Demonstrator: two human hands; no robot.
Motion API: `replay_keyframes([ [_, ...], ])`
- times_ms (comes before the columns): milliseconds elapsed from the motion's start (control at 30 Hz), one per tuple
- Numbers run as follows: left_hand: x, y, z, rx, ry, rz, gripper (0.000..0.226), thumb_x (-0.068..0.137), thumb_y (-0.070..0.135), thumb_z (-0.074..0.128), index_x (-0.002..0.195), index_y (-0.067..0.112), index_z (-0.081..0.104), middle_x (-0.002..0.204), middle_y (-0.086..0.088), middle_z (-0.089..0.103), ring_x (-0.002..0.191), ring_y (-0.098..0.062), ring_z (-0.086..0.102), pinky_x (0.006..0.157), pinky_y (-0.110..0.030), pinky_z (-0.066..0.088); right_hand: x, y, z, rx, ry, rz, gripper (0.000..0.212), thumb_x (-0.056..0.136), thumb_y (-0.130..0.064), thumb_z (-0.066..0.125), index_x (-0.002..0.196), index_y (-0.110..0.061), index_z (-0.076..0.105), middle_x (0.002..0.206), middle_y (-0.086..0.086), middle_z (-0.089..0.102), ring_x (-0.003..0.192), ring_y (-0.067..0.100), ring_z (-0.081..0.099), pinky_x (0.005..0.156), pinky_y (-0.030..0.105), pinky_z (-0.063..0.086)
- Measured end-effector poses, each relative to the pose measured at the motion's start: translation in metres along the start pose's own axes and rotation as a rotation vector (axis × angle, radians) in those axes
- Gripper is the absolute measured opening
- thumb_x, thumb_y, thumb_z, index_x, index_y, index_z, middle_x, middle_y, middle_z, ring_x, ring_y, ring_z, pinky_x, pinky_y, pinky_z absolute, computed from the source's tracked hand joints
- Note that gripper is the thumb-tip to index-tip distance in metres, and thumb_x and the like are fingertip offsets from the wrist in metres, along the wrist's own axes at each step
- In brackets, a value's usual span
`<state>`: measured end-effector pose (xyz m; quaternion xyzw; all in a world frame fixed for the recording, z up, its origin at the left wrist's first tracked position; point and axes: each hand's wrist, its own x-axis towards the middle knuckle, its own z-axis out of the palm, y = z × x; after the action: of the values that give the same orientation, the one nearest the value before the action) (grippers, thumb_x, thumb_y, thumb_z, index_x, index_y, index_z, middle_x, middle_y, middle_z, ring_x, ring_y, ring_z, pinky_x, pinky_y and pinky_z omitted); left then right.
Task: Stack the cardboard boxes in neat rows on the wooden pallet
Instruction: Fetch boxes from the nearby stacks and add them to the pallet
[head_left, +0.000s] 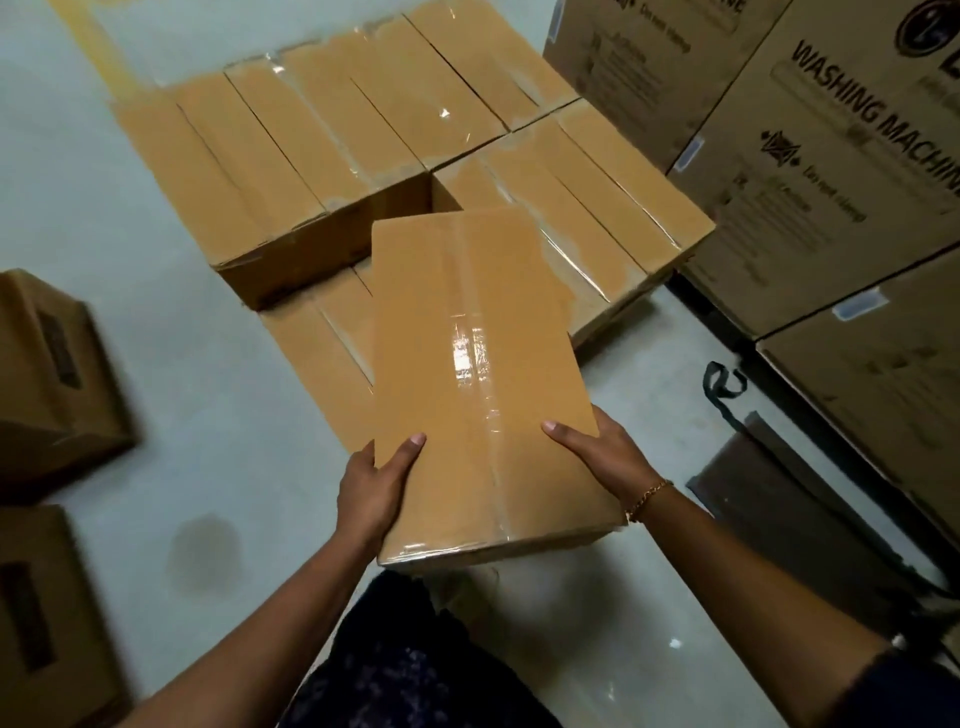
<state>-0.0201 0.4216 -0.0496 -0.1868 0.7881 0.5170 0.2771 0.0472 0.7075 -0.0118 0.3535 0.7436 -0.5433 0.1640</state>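
Near centre, above the stacked boxes: left hand and right hand grip a taped cardboard box by its sides.

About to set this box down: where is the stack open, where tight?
Open: the lower layer at the near-left corner, bordered by the back row and the right row. Bare floor lies left. Crowded on the right, against the washing machine cartons.

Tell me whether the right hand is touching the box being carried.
Touching. The head view shows the right hand gripping the carried box at its near right edge, with the thumb lying on the taped top face.
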Motion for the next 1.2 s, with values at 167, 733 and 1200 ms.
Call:
replay_keyframes([
  [167,0.027,0.003,0.049,-0.033,0.085,-0.053,0.095,0.062,0.098,0.059,0.13,0.032,0.065,0.127,0.006,0.069,0.112,-0.023,0.066,0.102,-0.052,0.052,0.065,0.002,-0.031,0.008,-0.098,0.052,0.055,0.087,-0.055,0.072,0.135,-0.037,0.051,0.121,-0.009,0.065,0.108,0.016,0.063,0.088,0.04,0.056],
  [733,0.087,-0.015,0.226,-0.099,0.36,-0.178,0.069,0.078,0.085,0.057,0.124,0.034,0.067,0.117,0.003,0.067,0.104,-0.023,0.067,0.094,-0.048,0.054,0.251,0.077,-0.099,-0.112,-0.255,0.023,0.044,0.084,-0.055,0.074,0.121,-0.04,0.057,0.11,-0.018,0.065,0.099,0.005,0.062,0.07,0.018,0.048],
  [1200,0.171,-0.082,0.326,-0.149,0.509,-0.149,0.053,0.089,0.071,0.062,0.124,0.032,0.065,0.117,0.003,0.068,0.107,-0.022,0.065,0.093,-0.043,0.052,0.368,0.16,-0.098,-0.204,-0.156,-0.147,0.044,0.078,-0.052,0.082,0.117,-0.039,0.065,0.108,-0.02,0.071,0.098,0.003,0.068,0.092,0.039,0.059],
])
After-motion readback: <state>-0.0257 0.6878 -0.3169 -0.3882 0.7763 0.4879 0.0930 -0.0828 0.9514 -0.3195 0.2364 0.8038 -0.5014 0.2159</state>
